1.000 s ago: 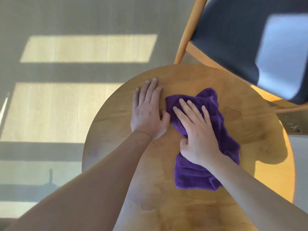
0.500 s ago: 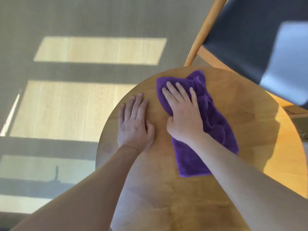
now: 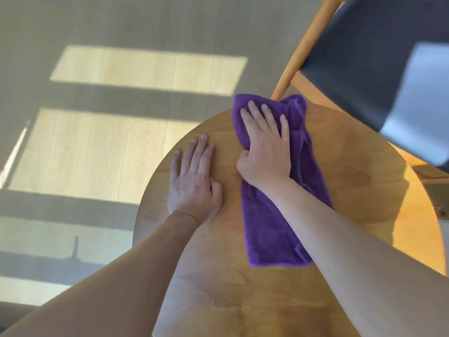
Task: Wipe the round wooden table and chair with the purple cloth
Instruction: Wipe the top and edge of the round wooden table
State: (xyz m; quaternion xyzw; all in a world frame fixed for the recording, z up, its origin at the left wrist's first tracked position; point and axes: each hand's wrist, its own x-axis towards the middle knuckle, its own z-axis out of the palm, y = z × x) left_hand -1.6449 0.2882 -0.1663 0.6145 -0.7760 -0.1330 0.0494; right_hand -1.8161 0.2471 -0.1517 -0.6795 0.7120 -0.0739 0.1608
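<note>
The round wooden table [image 3: 352, 190] fills the lower right of the head view. A purple cloth [image 3: 267, 227] lies stretched across it, its far end hanging just over the table's far edge. My right hand [image 3: 264, 147] presses flat on the cloth's far end with straight fingers, thumb tucked against the cloth's left side. Flat on the bare wood to the left of the cloth rests my left hand [image 3: 194, 181], fingers straight and together. The chair [image 3: 359, 59], with a dark seat and light wooden frame, stands just beyond the table at the upper right.
One wooden chair leg [image 3: 306, 47] rises right behind the cloth's far end. A pale wooden floor [image 3: 97, 147] with sunlit patches lies to the left of the table. Bright sunlight falls on the table's right rim.
My right hand has pushed the cloth away from me, from the table's middle to its far edge. My left hand has stayed flat on the wood. The view has shifted left.
</note>
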